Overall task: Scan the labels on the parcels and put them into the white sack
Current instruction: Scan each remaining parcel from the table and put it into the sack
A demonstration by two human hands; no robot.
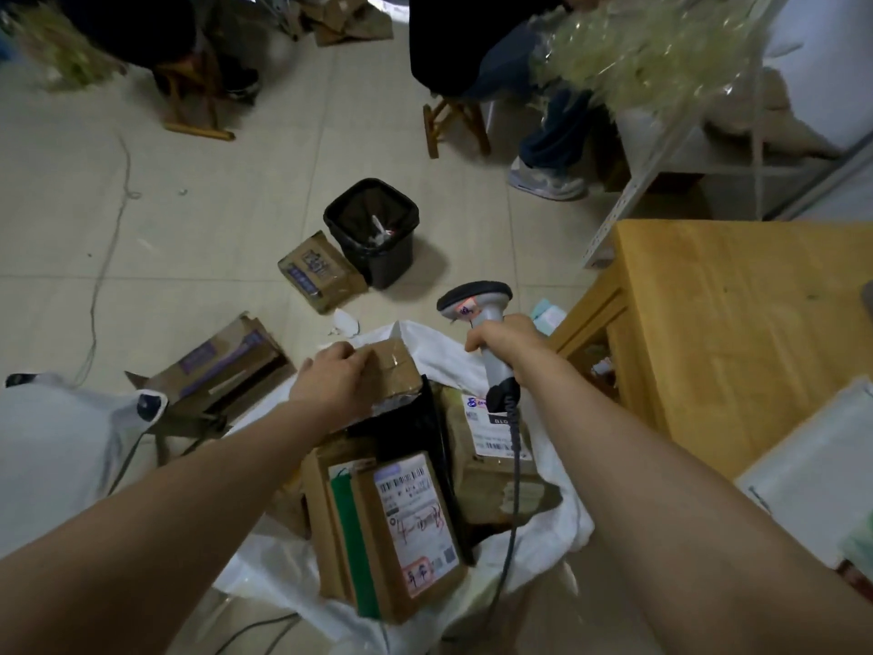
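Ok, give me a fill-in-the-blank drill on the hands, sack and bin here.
The right hand grips a ____.
The left hand holds a parcel made of ____.
The sack around the parcels is coloured ____.
The bin on the floor is coloured ____.
Missing words: scanner; cardboard; white; black.

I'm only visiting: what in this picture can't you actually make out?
Head view only:
- The parcel under the left hand: no label on the faces in view, and the hand covers part.
- The front parcel's label: print too small and blurred to read.
- The scanner in the right hand: its window faces away.
- The white sack: its bottom is hidden by parcels.
- The people behind: cut off by the top edge.
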